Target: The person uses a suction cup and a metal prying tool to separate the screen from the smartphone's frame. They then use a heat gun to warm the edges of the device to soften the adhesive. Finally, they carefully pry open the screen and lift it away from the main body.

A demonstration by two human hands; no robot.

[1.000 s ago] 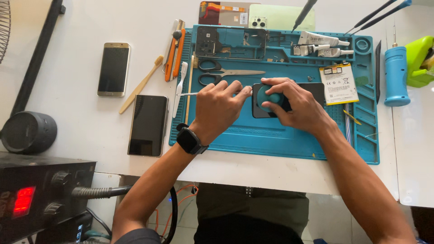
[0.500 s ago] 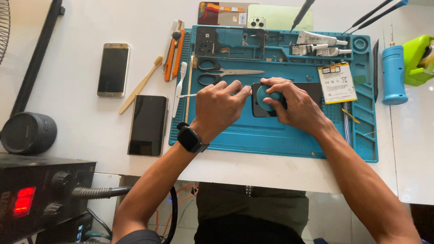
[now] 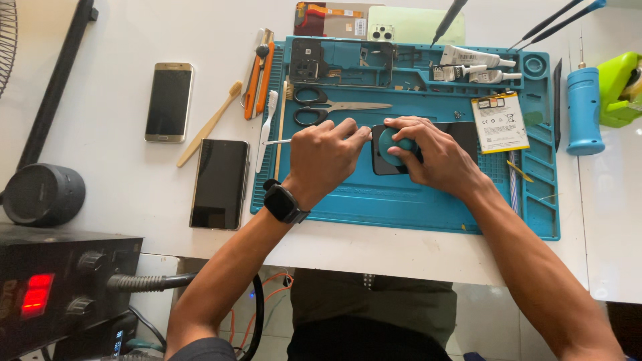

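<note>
left hand [image 3: 326, 155], right hand [image 3: 436, 157], dark phone [image 3: 384, 162], blue mat [image 3: 408, 200]

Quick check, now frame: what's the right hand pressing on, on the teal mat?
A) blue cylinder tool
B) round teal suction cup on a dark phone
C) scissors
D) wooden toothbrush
B: the right hand grips a round teal suction cup that sits on the dark phone on the teal mat; the scissors lie apart above it, untouched.
</note>
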